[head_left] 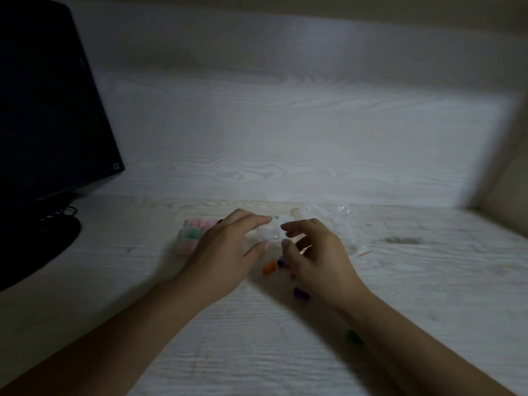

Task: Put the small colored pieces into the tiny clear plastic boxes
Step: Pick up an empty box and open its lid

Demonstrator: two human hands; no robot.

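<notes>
My left hand [225, 247] pinches a tiny clear plastic box [267, 234] between thumb and forefinger, just above the white table. My right hand [314, 252] hovers right beside the box, its fingers curled and apart; whether it touches the box is blurred. Loose small pieces lie under and near the right hand: an orange one [269, 268], a purple one [282, 261], another purple one [300, 293] and a green one [353, 335] by the right forearm. Left of the hands stand boxes filled with pink and green pieces [190, 237].
A dark monitor [48, 110] with its round foot and cables fills the left side. A crumpled clear plastic bag [340, 221] lies behind the right hand. A white wood-grain wall [285, 124] rises close behind the table.
</notes>
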